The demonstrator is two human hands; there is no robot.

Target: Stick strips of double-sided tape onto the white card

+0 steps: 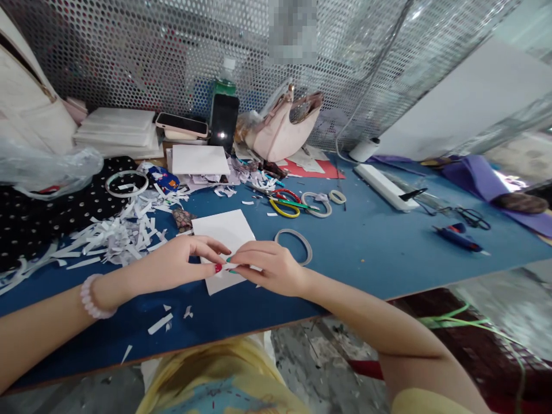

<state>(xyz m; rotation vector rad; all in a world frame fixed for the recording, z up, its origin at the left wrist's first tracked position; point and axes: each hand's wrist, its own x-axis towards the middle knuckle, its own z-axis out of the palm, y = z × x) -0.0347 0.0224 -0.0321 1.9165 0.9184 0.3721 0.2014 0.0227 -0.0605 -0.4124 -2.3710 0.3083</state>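
Both hands meet over a white sheet of paper [224, 230] lying on the blue table [371, 241]. My left hand [181, 264] pinches a small white strip [230, 266] between thumb and fingers. My right hand [271, 267] is closed on the same strip from the other side, fingertips touching the left ones. A grey tape ring [295, 244] lies just behind my right hand. A beaded bracelet [89, 298] sits on my left wrist.
A heap of paper scraps [121, 233] lies at left, near a black dotted cloth [38, 213]. Scissors [287, 204], tape rolls [317, 204], a power strip [383, 187], a phone [181, 123], a bottle [224, 86] and a pink bag [282, 129] stand behind. The table's front edge is close.
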